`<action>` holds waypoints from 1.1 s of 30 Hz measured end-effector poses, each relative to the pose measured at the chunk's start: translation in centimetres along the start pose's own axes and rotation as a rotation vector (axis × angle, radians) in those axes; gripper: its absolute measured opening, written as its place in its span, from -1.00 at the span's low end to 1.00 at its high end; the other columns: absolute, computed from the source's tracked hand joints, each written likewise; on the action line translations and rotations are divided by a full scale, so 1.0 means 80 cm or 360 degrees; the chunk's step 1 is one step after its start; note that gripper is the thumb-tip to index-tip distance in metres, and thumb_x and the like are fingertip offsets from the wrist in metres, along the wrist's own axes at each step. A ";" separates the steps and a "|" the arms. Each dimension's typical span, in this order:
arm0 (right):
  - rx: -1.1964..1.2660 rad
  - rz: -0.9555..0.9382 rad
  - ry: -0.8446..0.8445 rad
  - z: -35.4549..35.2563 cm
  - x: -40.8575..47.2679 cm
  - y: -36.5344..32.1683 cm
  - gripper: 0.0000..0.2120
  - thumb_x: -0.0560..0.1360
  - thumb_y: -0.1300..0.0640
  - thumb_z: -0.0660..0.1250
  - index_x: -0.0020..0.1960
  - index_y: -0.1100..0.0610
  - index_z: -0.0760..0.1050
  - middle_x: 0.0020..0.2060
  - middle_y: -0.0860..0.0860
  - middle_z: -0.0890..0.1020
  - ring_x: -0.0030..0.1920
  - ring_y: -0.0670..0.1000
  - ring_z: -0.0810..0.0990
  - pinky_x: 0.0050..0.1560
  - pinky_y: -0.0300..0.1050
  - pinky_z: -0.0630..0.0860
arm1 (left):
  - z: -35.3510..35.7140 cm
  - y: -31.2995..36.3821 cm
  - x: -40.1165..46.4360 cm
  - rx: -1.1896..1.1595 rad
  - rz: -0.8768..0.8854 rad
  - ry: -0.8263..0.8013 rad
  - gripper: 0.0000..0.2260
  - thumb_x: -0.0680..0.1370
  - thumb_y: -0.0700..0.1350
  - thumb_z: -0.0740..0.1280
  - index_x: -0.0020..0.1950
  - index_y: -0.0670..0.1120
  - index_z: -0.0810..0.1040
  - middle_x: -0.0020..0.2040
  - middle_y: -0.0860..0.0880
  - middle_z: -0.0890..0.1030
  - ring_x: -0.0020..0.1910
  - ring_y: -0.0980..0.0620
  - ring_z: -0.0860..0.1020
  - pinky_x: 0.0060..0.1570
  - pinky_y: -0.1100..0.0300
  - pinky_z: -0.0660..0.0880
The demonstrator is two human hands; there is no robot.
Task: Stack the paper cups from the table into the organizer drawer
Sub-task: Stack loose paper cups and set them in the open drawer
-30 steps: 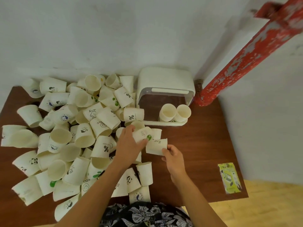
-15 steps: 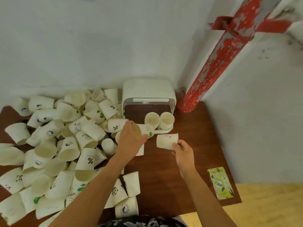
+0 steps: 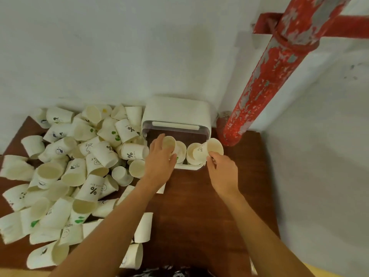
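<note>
Cups pinched one in each grip, left hand and right hand, I should seat each squarely into the stacks in the organizer drawer, mouths aligned.

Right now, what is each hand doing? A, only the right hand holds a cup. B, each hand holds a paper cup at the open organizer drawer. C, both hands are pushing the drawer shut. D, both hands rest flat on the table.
B: the left hand grips a cup and the right hand grips another cup, both over the stacks in the open organizer drawer.
</note>
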State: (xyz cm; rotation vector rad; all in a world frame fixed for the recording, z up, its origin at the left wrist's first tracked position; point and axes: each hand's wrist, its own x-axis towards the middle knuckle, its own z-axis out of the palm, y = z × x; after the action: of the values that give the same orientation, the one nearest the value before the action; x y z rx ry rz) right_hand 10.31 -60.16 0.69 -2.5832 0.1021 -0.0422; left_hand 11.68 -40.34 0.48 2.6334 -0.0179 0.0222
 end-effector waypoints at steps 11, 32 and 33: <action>-0.0104 -0.0269 -0.0252 0.039 0.030 0.010 -0.79 0.60 0.16 0.24 0.16 0.09 0.60 0.04 0.01 0.65 0.10 0.03 0.52 0.04 -0.06 0.53 | 0.026 0.005 0.025 0.0243 0.0059 0.0148 -0.91 0.40 -0.19 0.50 -0.12 -0.11 0.67 0.17 -0.11 0.54 0.22 -0.18 0.43 0.04 -0.06 0.46; -0.0417 -0.0266 -0.0328 0.094 0.050 0.015 -0.77 0.59 0.15 0.26 0.14 -0.04 0.61 0.03 -0.07 0.67 0.16 0.02 0.51 0.13 0.02 0.36 | 0.054 -0.021 0.046 0.0244 0.0100 -0.0157 -0.81 0.61 -0.04 0.25 0.15 -0.03 0.58 0.18 0.01 0.59 0.13 -0.01 0.48 0.13 0.03 0.39; -0.0403 -0.0255 -0.0334 0.095 0.050 0.015 -0.77 0.59 0.16 0.26 0.15 -0.03 0.61 0.04 -0.06 0.66 0.16 0.02 0.51 0.14 0.02 0.37 | 0.056 -0.023 0.047 0.0253 0.0123 -0.0189 -0.81 0.62 -0.06 0.24 0.15 -0.03 0.59 0.18 0.01 0.59 0.13 0.00 0.48 0.15 0.05 0.39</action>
State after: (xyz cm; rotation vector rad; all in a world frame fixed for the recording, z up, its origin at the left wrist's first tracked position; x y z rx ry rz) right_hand 14.65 -57.48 -6.32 -2.8239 -0.1892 0.1944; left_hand 15.54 -40.93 -4.22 2.7878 -0.1648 -0.1108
